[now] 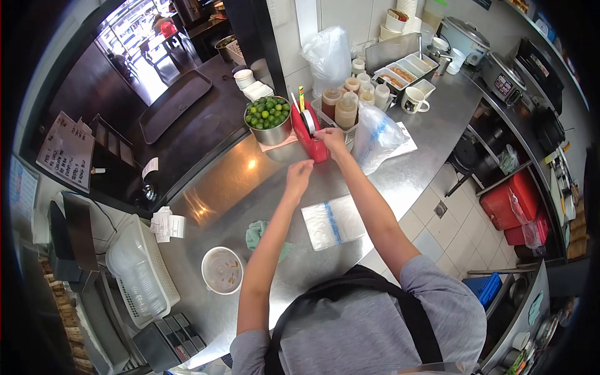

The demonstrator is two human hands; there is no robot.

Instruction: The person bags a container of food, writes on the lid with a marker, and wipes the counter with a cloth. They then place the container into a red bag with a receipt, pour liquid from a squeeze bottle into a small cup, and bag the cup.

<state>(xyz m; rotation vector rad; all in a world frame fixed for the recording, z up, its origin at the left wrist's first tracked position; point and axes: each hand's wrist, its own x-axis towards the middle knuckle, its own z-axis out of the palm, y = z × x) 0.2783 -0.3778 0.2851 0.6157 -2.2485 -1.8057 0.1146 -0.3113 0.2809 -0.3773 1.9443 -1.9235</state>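
A red tape dispenser (320, 152) with a white roll stands on the steel counter, a yellow-green pen-like item upright at its back. My right hand (331, 139) reaches onto the dispenser from the right, fingers closed at the roll. Just in front of its near end is my left hand (299, 177), thumb and fingers pinched together; whatever is between them is too small to make out. Between my forearms lies a flat stack of clear plastic bags (319, 226) with a blue band. A green cloth (255, 232) is partly covered by my left forearm.
A metal pot of limes (269, 115) stands left of the dispenser. Sauce bottles (345, 111), a filled plastic bag (377, 139) and a mug (414, 100) are to the right. A white tub (223, 270) and a basket of plastic lids (140, 275) sit at the left.
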